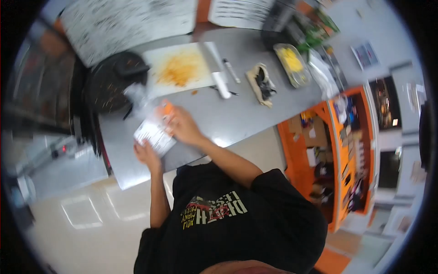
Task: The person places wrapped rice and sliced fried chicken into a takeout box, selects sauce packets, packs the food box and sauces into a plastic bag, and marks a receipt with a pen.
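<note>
Over the front of the steel counter, my left hand (147, 155) grips the lower edge of a white sheet or packet with printed text (155, 136). My right hand (183, 125) is closed at its upper right, with a small orange thing (167, 108) at the fingertips. Blur hides what kind of thing that is. Crumpled clear plastic (137, 95) spreads from beside the orange thing towards the pan. Behind the hands lies a white cutting board (154, 58) smeared with orange-brown stains. A knife with a white handle (221, 85) rests along the board's right side.
A dark round pan (102, 86) stands at the counter's left. Right of the knife are a marker (231, 71), a crumpled beige and black cloth (262, 86) and a clear tray with yellow food (292, 64). Orange shelving (335, 121) stands beyond the counter's right end.
</note>
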